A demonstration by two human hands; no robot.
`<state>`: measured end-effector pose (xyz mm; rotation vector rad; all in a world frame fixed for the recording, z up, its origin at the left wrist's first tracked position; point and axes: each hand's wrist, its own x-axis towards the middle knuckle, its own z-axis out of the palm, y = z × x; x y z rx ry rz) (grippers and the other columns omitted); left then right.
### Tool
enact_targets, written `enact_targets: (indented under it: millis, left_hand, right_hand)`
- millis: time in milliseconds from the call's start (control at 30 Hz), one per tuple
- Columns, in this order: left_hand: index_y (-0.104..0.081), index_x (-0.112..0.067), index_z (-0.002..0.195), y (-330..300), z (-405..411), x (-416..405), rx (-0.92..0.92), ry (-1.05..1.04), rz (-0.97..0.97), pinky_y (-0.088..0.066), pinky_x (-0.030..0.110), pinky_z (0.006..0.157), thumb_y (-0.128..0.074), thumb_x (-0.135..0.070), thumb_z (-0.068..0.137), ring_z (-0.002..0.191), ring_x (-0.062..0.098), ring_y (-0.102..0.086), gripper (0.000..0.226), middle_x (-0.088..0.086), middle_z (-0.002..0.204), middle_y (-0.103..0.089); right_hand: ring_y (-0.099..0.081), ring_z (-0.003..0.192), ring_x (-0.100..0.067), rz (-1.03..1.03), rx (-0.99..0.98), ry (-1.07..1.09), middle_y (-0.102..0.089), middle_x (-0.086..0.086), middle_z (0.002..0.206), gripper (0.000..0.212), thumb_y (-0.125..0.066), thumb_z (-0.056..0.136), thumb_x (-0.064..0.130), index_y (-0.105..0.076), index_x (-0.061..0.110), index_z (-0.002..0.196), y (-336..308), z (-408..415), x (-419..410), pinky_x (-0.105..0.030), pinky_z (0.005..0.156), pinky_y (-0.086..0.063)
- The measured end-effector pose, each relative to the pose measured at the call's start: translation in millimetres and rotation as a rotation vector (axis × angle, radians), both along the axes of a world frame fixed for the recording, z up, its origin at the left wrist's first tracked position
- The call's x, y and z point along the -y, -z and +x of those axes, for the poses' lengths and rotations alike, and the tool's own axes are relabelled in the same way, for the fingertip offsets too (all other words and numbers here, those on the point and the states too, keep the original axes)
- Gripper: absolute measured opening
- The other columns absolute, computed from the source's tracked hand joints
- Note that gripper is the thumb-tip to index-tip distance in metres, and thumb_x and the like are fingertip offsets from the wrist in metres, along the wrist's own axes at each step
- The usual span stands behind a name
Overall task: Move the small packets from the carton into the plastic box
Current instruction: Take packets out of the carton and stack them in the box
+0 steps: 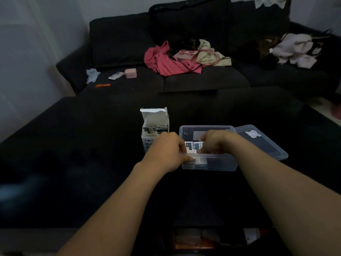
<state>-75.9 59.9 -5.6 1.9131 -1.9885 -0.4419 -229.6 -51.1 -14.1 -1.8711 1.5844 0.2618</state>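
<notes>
Packets (193, 145) sit pinched between my left hand (168, 150) and right hand (215, 142) inside the box (217, 164); carton (154, 130) at ten o'clock, its print too blurred to read.

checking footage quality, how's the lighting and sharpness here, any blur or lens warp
Head view: dim overall, the black table top loses detail; soft focus, so print on the white carton and small white packets is barely legible; wide-angle warp bends the dark sofa edges; the clear plastic box shows no strong glare.

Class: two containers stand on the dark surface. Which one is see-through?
The plastic box under both hands, right of the carton; the carton is opaque white card.
</notes>
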Motion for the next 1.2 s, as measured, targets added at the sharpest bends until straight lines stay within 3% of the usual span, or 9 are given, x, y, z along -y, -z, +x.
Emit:
enact_targets:
  millis: [200,367,467,600,733,800,900,1033,1200]
  left_hand:
    - [-0.072,-0.025,0.085,0,0,0,0.005,-0.003,-0.008,-0.048,0.024,0.069,-0.083,-0.040,0.080,0.076,0.005,-0.057,0.019,-0.010,0.081,-0.060]
    - [-0.073,-0.024,0.094,-2,-1,-2,0.010,0.001,0.026,-0.056,0.032,0.078,-0.082,-0.042,0.080,0.083,0.009,-0.060,0.024,-0.007,0.090,-0.061]
    - [-0.069,-0.027,0.111,-5,0,-3,0.028,0.028,0.024,-0.057,0.035,0.084,-0.084,-0.044,0.077,0.087,0.010,-0.062,0.040,-0.010,0.092,-0.061]
    - [-0.062,-0.033,0.126,-17,9,-12,-0.060,0.054,-0.016,-0.060,0.035,0.077,-0.085,-0.051,0.072,0.070,0.006,-0.063,0.061,-0.012,0.076,-0.064]
    - [-0.071,-0.026,0.086,-36,39,-15,-0.368,-0.118,-0.475,-0.047,0.018,0.054,-0.080,-0.015,0.079,0.049,0.001,-0.055,0.015,-0.003,0.058,-0.064]
    - [-0.068,-0.025,0.081,-37,61,-14,-0.418,-0.261,-0.611,-0.042,0.014,0.052,-0.071,-0.003,0.077,0.050,0.001,-0.049,0.023,-0.005,0.062,-0.060]
    - [-0.067,-0.028,0.091,-25,80,-14,-0.326,-0.326,-0.470,-0.045,0.019,0.056,-0.075,-0.004,0.075,0.057,0.005,-0.049,0.030,-0.004,0.075,-0.060]
    - [-0.063,-0.030,0.099,-10,89,-12,-0.289,-0.293,-0.386,-0.047,0.023,0.060,-0.081,-0.011,0.074,0.060,0.007,-0.050,0.036,-0.006,0.083,-0.058]
    - [-0.062,-0.032,0.112,-8,93,-11,-0.169,-0.238,-0.236,-0.056,0.029,0.070,-0.080,-0.017,0.081,0.074,0.009,-0.061,0.039,-0.006,0.093,-0.059]
  right_hand:
    - [-0.060,0.112,-0.024,0.001,-0.031,-0.028,-0.062,-0.008,0.125,0.036,-0.066,0.094,0.023,-0.060,0.014,0.128,-2,3,1,-0.038,0.097,-0.051]
    - [-0.061,0.109,-0.022,0.001,-0.031,-0.037,-0.063,-0.007,0.121,0.035,-0.066,0.093,0.022,-0.062,0.016,0.127,-2,2,2,-0.032,0.080,-0.050]
    - [-0.062,0.108,-0.023,-0.029,-0.054,-0.060,-0.063,-0.007,0.122,0.039,-0.068,0.093,0.022,-0.060,0.015,0.131,-4,3,-1,-0.033,0.082,-0.051]
    - [-0.066,0.099,-0.024,-0.034,0.040,0.018,-0.063,-0.009,0.114,0.039,-0.071,0.091,0.020,-0.059,0.016,0.127,-24,1,-5,-0.036,0.085,-0.058]
    - [-0.066,0.087,-0.010,-0.613,0.340,-0.051,-0.072,-0.002,0.102,0.014,-0.075,0.087,0.017,-0.074,0.019,0.101,-59,4,-16,-0.021,0.074,-0.050]
    - [-0.065,0.078,0.000,-0.727,0.539,-0.155,-0.073,0.007,0.088,0.010,-0.078,0.085,0.022,-0.077,0.019,0.094,-75,19,-34,-0.010,0.068,-0.047]
    - [-0.063,0.076,0.004,-0.661,0.575,-0.305,-0.070,0.012,0.086,0.019,-0.081,0.082,0.029,-0.077,0.022,0.099,-74,51,-51,-0.010,0.068,-0.049]
    - [-0.065,0.091,-0.014,-0.697,0.407,-0.313,-0.069,0.004,0.100,0.033,-0.081,0.080,0.039,-0.073,0.026,0.109,-50,83,-48,-0.036,0.085,-0.056]
    - [-0.063,0.088,-0.021,-0.757,0.279,-0.324,-0.067,-0.001,0.100,0.012,-0.073,0.088,0.027,-0.075,0.028,0.099,-48,98,-47,-0.037,0.076,-0.055]
